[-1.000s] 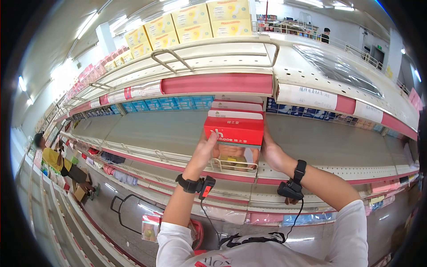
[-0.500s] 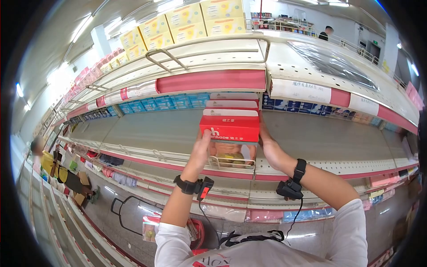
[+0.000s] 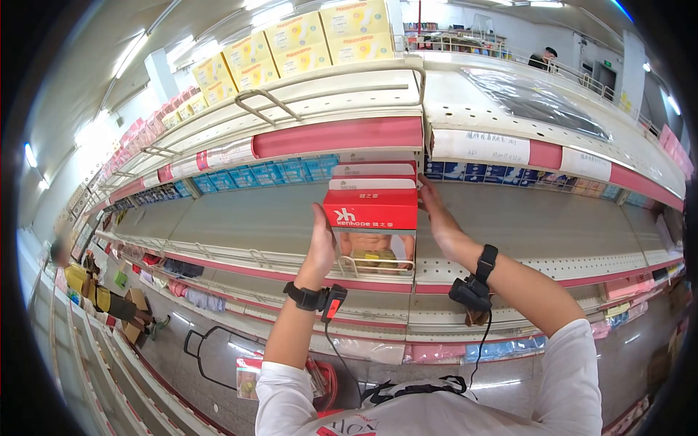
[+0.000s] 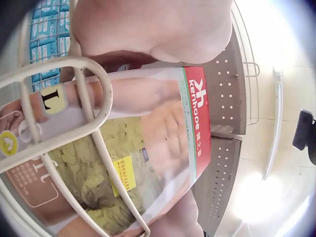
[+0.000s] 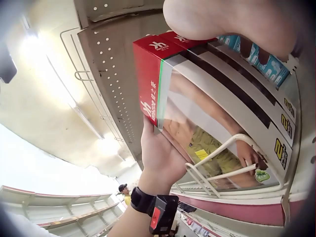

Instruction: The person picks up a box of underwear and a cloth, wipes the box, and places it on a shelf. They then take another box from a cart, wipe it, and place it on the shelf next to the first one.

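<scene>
Down by the floor, just behind the white sleeves, left a shopping basket (image 3: 326,378) standing in the aisle, likely so as to free both arms. At chest height, pressed a red-topped box (image 3: 372,211) from its two sides rather than gripping it. Laid the left hand (image 3: 322,243) flat on the left face, fingers nearly straight and pointing up, thumb near the front corner. Spread the right hand (image 3: 435,218) the same way along the right face, fingertips reaching on toward the boxes behind (image 3: 374,172). Curled neither hand round anything; squeezed with palms only, probably for steadier, squarer handling of so broad a box. Kept the box upright at the front of the shelf (image 3: 509,232), printed face outward, lower part tucked behind the white wire guard (image 3: 374,267), apparently fitted to stop stock sliding off the lip. Set it first in a row of matching boxes running straight back, presumably for a tidy facing. Farther in, lined the back wall with blue packs (image 3: 276,171); highest and farthest, stacked yellow cartons (image 3: 313,36) on the top deck.
</scene>
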A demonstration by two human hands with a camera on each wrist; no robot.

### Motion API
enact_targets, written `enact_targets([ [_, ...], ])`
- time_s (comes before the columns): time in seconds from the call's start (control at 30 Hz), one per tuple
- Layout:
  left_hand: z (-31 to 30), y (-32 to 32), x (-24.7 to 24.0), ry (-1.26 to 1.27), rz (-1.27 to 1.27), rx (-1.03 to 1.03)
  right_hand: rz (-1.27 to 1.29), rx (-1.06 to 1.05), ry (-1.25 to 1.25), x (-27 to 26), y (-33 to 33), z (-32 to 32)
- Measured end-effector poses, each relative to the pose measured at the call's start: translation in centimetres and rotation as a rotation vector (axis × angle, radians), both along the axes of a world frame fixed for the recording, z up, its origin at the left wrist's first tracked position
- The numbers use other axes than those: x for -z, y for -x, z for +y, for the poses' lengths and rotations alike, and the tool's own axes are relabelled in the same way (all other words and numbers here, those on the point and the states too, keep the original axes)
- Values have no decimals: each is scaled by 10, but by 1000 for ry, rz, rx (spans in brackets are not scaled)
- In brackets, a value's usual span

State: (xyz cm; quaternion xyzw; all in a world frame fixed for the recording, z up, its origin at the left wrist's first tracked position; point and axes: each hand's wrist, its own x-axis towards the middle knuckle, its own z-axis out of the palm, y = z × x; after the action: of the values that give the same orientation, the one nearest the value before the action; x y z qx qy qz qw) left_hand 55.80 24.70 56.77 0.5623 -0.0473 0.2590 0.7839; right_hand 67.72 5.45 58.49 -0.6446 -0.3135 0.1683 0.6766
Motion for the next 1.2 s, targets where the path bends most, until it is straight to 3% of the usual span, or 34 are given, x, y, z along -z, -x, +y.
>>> enact_targets([
  [0.23,-1,-5,-5,31,42,-28,9,5,7,-2,-3,3],
  [0.43,-3,-1,-11,127,61,114,28,-11,-7,-5,-2,1],
  [0.5,3,-7,-3,20,70,-84,27,-7,-10,-7,-1,1],
  [0.63,6,-1,-7,-91,-22,-200,93,49,21,-13,2,-7],
  [0.7,1,13,-12,-94,-173,-431,95,29,-19,-16,8,-22],
  [0.8,2,54,-14,-102,-344,-606,78,-23,-95,-19,30,-52],
  [0.9,6,106,4,-98,-449,-559,17,-79,-168,-18,59,-84],
  [1.03,-23,163,47,90,-373,-642,-220,-149,-92,32,81,-140],
  [1.1,-35,181,76,6,-163,-819,-465,-78,94,63,92,-151],
  [1.2,-39,214,123,177,39,-796,-393,-199,396,108,95,-159],
])
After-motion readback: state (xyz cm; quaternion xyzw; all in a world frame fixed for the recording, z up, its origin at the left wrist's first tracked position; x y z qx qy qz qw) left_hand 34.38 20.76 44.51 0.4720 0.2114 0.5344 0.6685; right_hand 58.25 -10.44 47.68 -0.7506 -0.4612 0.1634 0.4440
